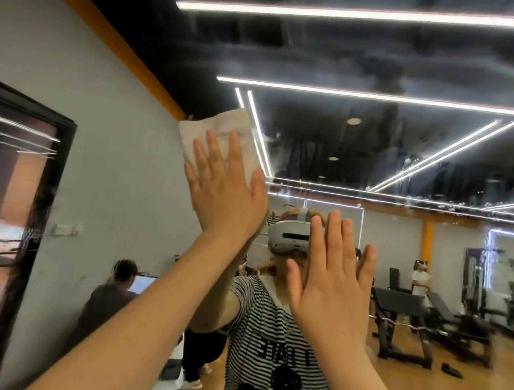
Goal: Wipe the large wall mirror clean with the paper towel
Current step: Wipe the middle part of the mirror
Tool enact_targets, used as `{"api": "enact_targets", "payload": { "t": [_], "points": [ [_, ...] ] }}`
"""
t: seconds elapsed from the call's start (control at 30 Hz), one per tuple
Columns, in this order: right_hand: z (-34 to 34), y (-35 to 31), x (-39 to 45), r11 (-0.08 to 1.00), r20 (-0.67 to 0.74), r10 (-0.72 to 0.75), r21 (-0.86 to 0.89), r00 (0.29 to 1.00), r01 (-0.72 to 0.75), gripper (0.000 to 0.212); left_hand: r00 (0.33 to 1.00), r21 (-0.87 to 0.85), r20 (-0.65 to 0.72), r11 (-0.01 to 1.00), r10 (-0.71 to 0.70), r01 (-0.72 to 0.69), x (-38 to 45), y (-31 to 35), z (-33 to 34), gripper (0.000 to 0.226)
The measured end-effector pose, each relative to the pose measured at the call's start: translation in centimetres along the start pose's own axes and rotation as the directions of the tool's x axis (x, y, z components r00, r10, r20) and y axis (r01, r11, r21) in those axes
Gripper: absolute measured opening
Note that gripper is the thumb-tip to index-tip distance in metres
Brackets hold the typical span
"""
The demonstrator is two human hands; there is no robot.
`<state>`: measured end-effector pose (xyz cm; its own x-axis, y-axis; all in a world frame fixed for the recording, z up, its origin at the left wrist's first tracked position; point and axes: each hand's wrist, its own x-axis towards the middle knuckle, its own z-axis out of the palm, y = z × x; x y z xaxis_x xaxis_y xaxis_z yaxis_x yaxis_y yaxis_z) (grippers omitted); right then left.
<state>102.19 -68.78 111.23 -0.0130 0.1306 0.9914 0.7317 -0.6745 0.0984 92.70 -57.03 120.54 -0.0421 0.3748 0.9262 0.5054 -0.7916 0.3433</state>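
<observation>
I had the left hand (227,191) flat, fingers straight, pressing the paper towel (220,138) onto the mirror (394,66) — soft, limp stuff, best held under the palm. The right hand (332,282) was spread open, holding nothing.

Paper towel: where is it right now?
In the head view, the paper towel is left of centre, pressed flat against the mirror under the straight fingers of the left hand, above and left of the right hand.
</observation>
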Motion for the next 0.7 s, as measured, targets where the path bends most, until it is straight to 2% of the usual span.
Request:
{"api": "enact_targets", "payload": {
  "t": [0.13, 0.23, 0.3, 0.4, 0.47, 0.7],
  "points": [
    [0.0, 0.2, 0.0, 1.000, -0.006, -0.005, -0.006, 1.000, 0.005, 0.066, 0.956, -0.054, 0.021, 0.955, 0.292, -0.291, -1.6, 4.6, 0.4, 0.070],
    [0.0, 0.2, 0.0, 1.000, -0.024, -0.010, -0.002, 1.000, 0.010, 0.066, 0.906, -0.042, 0.065, 0.908, 0.418, -0.416, -1.0, 3.6, 0.3, 0.070],
    [0.1, 0.2, 0.0, 1.000, -0.023, -0.012, 0.001, 1.000, 0.012, 0.067, 0.917, -0.039, 0.050, 0.918, 0.396, -0.395, 0.0, 1.6, -0.1, 0.066],
    [0.3, 0.3, 0.1, 1.000, -0.017, -0.015, 0.001, 1.000, 0.015, 0.068, 0.979, -0.033, 0.035, 0.979, 0.201, -0.200, 2.1, -1.7, -1.2, 0.064],
    [0.3, 0.3, 0.0, 1.000, -0.023, -0.010, 0.006, 1.000, 0.011, 0.068, 0.991, -0.011, 0.027, 0.991, 0.132, -0.132, 3.0, -3.0, -1.8, 0.065],
    [0.3, 0.2, 0.1, 1.000, -0.028, -0.008, 0.015, 1.000, 0.008, 0.068, 0.988, 0.040, 0.039, 0.988, 0.150, -0.151, 2.4, -1.4, -1.3, 0.067]
  ]
}}
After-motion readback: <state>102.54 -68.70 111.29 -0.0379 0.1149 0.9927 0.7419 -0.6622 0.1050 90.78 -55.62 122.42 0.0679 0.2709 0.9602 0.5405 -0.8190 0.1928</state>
